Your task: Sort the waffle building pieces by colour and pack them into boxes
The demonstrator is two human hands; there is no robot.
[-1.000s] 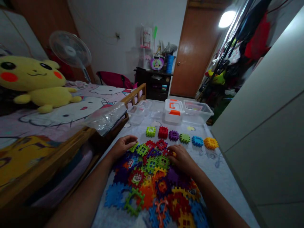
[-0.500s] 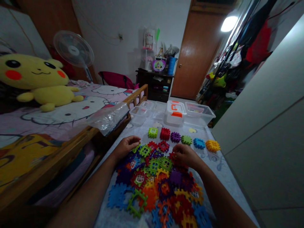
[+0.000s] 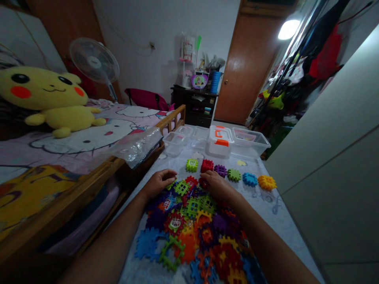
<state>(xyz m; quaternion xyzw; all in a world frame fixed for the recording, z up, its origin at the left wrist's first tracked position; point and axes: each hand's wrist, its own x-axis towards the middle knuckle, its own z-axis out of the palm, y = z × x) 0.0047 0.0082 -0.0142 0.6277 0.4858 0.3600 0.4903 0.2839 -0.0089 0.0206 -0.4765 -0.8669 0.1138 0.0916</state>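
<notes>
Big heap of plastic building pieces (image 3: 194, 221) sprawled over the near half of a pale blue cloth (image 3: 287, 232), all colors jumbled together, loads of them square with toothed edges and some with little window grids. The left hand (image 3: 161, 183) is at the far left edge of the heap, fingers together and loosely bent, tips right by a lime piece (image 3: 171, 184). Can't really tell if it's gripping that or just resting there. The right hand (image 3: 217, 184) is at the far side of the heap, fingers curled down by a red piece (image 3: 203, 183). It's dim and the fingers cover most of that one, so I can't say whether it's pinched or only touched.

Just past the hands there's a row of chunky blocks: lime (image 3: 192, 165), red, purple, green, blue and, at the right end, a yellow-orange one (image 3: 267, 182). The right fingertips look super close to the red block (image 3: 207, 165). Behind the row sit some clear tubs, including a lidded box with orange latches (image 3: 219, 144) and an open bin (image 3: 251, 144) to its right.
</notes>
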